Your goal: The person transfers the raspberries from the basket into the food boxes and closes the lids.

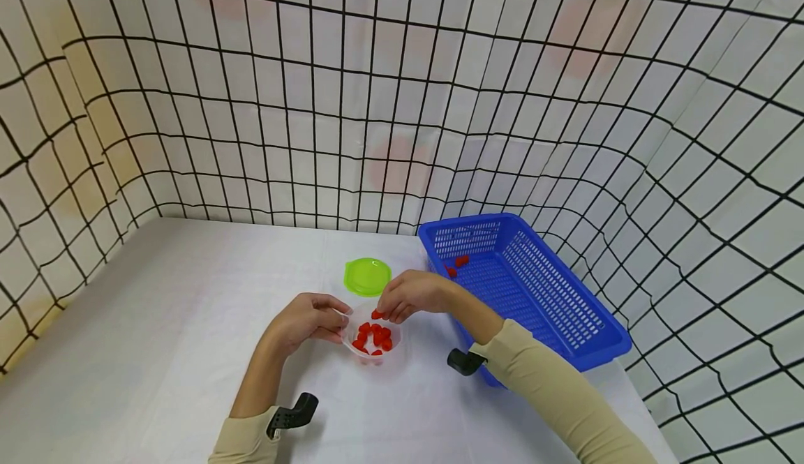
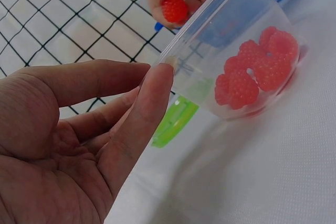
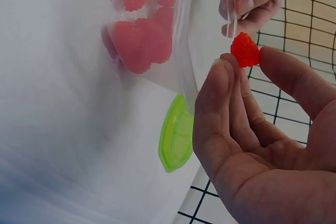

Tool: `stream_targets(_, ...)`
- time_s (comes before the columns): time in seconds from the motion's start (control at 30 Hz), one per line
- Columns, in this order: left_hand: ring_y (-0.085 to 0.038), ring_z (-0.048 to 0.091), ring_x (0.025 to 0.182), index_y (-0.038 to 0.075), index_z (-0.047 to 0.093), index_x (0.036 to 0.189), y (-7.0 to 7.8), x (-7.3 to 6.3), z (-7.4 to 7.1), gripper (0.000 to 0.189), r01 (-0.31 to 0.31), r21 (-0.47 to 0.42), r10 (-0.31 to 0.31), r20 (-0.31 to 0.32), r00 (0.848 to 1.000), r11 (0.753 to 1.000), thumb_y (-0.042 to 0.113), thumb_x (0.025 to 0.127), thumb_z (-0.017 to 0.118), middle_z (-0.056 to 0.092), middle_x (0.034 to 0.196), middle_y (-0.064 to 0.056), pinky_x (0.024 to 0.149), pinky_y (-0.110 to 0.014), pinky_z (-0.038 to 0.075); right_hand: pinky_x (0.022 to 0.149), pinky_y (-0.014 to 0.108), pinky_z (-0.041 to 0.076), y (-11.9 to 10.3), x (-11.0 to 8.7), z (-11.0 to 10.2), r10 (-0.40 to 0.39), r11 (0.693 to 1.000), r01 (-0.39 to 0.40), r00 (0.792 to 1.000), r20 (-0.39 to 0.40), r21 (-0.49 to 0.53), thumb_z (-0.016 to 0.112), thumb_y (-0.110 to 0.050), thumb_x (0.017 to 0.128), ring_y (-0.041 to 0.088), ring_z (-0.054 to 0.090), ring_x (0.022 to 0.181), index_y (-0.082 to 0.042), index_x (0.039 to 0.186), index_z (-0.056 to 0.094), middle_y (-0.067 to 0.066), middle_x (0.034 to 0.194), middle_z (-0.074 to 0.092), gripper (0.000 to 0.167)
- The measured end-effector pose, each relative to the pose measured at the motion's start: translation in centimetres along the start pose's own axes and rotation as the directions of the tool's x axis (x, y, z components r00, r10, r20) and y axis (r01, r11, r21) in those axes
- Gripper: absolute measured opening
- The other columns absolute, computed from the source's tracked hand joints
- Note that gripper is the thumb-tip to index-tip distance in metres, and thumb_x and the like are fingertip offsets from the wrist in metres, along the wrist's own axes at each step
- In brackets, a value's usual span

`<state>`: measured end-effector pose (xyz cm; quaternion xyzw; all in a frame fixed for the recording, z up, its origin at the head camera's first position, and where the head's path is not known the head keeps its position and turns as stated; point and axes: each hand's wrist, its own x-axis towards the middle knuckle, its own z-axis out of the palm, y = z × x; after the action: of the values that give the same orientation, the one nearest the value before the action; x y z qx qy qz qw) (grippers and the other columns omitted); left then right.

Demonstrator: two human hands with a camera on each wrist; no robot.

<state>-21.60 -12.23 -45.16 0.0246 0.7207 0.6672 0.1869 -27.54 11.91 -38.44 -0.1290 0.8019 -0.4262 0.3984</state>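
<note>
A clear plastic bowl (image 1: 394, 349) stands on the white table with several red raspberries (image 1: 377, 334) inside. My left hand (image 1: 312, 320) pinches the bowl's rim at its left side, thumb and finger on the wall in the left wrist view. Over the bowl's far right edge, my right hand (image 1: 414, 294) holds a single raspberry (image 3: 245, 50) between thumb and fingertips. Just behind the bowl lies a light green lid (image 1: 367, 277), flat on the table.
A blue perforated basket (image 1: 584, 303) sits to the right, partly behind the right forearm, with a few raspberries (image 1: 461, 261) at its far left corner. Black wire mesh (image 1: 301, 122) over white sheeting rises behind the table (image 1: 157, 324) and along both sides.
</note>
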Motion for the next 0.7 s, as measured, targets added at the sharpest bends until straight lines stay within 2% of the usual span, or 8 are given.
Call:
stream_targets(0.33,-0.02,0.069,0.069,-0.01,0.065,0.12,0.09,-0.06,0.0,0.034,-0.015,-0.008,0.015,0.008,1.0,1.0,0.01,0.093,0.065,0.071,0.102,-0.017,0.072,-0.032,0.064,0.087,0.034,0.06,0.24,0.02,0.45,-0.006,0.998,0.004,0.999,-0.039,-0.061,0.069,-0.017,0.092,0.032,0.067,0.096,-0.001,0.105,0.075,0.014,0.103,0.074,0.021)
stream_targets(0.7,-0.019,0.069,0.069,-0.01,0.065,0.12,-0.01,0.08,-0.02,0.033,-0.024,-0.009,0.024,0.02,1.0,1.0,0.011,0.094,0.064,0.071,0.101,-0.015,0.072,-0.032,0.064,0.084,0.03,0.06,0.16,-0.2,0.34,-0.006,0.997,0.003,0.999,-0.038,-0.072,0.067,-0.018,0.092,0.039,0.066,0.105,0.006,0.113,0.072,0.008,0.096,0.074,0.032)
